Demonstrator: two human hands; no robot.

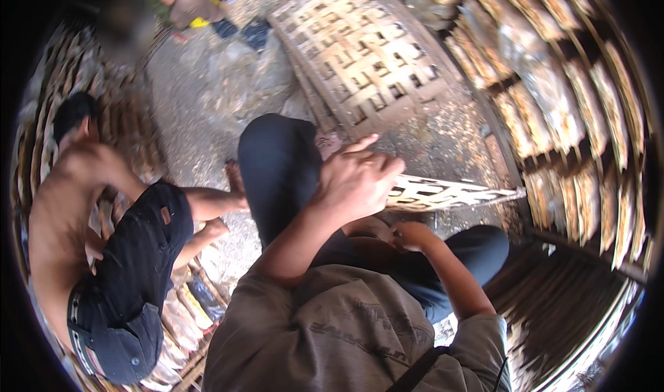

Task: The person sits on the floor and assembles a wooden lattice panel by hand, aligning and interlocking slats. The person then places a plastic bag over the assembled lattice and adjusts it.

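Although I watch from a remote seat, the head view places the left hand (363, 178) at the left end of a tilted woven panel (449, 193), one finger stretched forward and the rest bent in, apparently pinching its edge. The panel, in front of the person's body, shows nearly edge-on; I judge that this hold keeps it at its slant. The right hand (409, 236) lies just below it; I cannot tell whether its bent fingers pinch anything. A second woven panel (366, 53) lies ahead, probably placed within reach. Hidden from me are the gripping fingertips and the panel's underside; the upper rim cuts off one co-worker (197, 5), blurred.
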